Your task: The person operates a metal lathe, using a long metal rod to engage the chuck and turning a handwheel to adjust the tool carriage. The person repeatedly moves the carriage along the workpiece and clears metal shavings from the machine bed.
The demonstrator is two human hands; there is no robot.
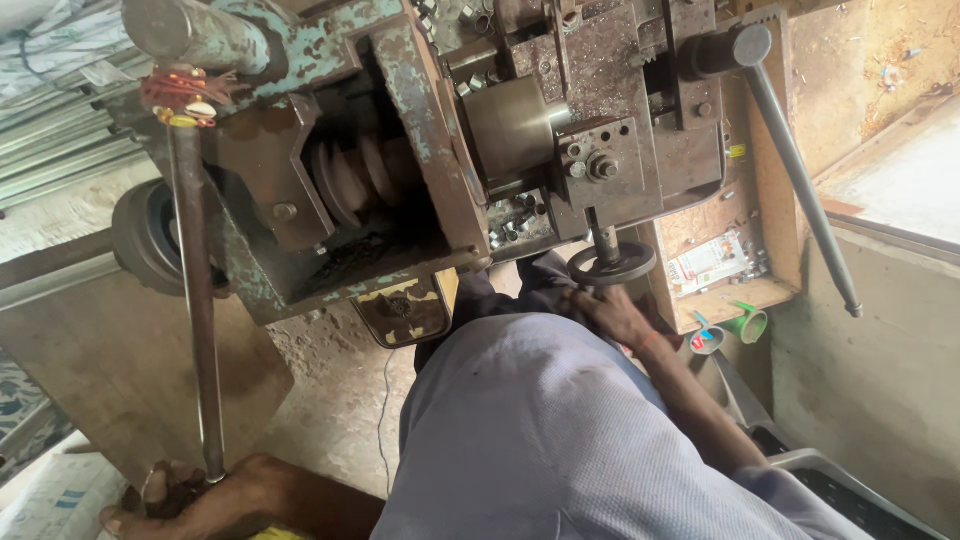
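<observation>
Left hand (pixel 190 500) clenched around the bottom end of a long steel lever rod (pixel 195 300); rod's axis runs away from the hand to the worn green machine (pixel 400 130). Right hand (pixel 615 310) grips the small handwheel (pixel 612 265) under the tool block. Second lever (pixel 800 170) slants right, untouched.

My wooden bench (pixel 770 150) is carrying the worn metal machine (pixel 440 130), and a printed packet (pixel 708 262) is lying on its tray beside loose metal bits. Two small cups (pixel 735 328) are sitting just below its edge.
</observation>
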